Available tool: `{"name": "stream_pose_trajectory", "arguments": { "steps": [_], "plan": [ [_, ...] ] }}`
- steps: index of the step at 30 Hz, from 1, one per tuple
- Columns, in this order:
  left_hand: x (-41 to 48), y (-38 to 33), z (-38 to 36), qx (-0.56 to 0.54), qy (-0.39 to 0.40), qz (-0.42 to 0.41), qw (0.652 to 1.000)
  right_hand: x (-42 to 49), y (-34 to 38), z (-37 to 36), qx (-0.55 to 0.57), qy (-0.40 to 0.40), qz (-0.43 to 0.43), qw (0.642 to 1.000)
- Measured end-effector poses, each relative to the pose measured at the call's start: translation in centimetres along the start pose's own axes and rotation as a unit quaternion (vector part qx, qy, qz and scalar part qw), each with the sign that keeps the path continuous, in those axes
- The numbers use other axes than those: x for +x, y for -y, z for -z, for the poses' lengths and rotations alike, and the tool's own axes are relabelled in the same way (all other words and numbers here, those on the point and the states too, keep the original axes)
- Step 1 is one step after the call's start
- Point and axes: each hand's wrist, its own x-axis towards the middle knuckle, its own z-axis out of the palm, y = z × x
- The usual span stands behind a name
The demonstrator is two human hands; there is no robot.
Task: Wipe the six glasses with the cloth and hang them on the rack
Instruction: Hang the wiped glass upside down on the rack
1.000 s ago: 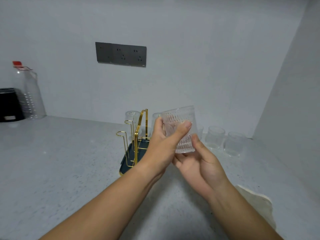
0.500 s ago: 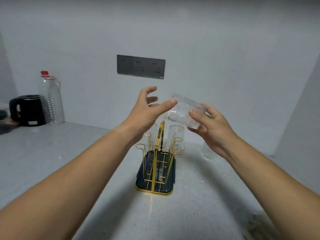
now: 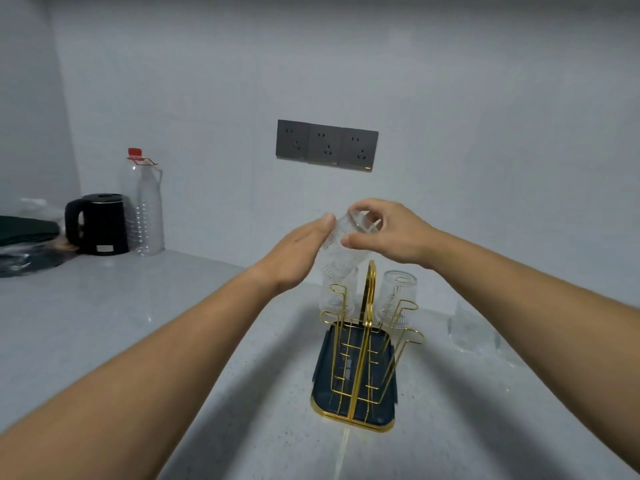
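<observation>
One ribbed glass (image 3: 337, 251), tilted moments ago, now points mouth-down over the gold rack (image 3: 363, 358) beneath the hands, right hand (image 3: 391, 233) pinching it, left hand (image 3: 294, 254) flat against it, ready to hang.

Ribbed clear glass (image 3: 337, 247): tilted, upper end gripped by right fingers (image 3: 363, 207), side touching straight left fingers (image 3: 320, 225). Just below the fingers stands the gold wire rack (image 3: 362, 358) on its dark blue tray, upright on desk (image 3: 173, 323). Inverted on its far pegs are left-peg glass (image 3: 337, 301) and right-peg glass (image 3: 396, 296). Loose glass (image 3: 471, 332) sits on desk, below and right of right fingers (blurred).
</observation>
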Motion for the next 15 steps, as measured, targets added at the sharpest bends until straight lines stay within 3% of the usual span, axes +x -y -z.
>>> {"name": "stream_pose_trajectory", "arguments": {
  "steps": [4, 7, 10, 15],
  "plan": [
    [-0.9, 1.9, -2.3, -0.114, -0.001, 0.014, 0.993, 1.3, 0.1, -2.0, -0.057, 0.056, 0.008, 0.997],
    [-0.8, 3.0, -4.1, -0.200, -0.049, 0.054, 0.977, 1.7, 0.0, -3.0, -0.067, 0.072, 0.009, 0.995],
    [-0.1, 3.5, -4.3, -0.217, -0.092, 0.031, 0.971, 2.1, 0.4, -3.0, -0.088, 0.058, 0.026, 0.994],
    [0.1, 4.5, -4.7, -0.254, -0.059, 0.044, 0.964, 2.0, -0.2, -3.3, -0.134, 0.063, 0.025, 0.989]
  ]
}}
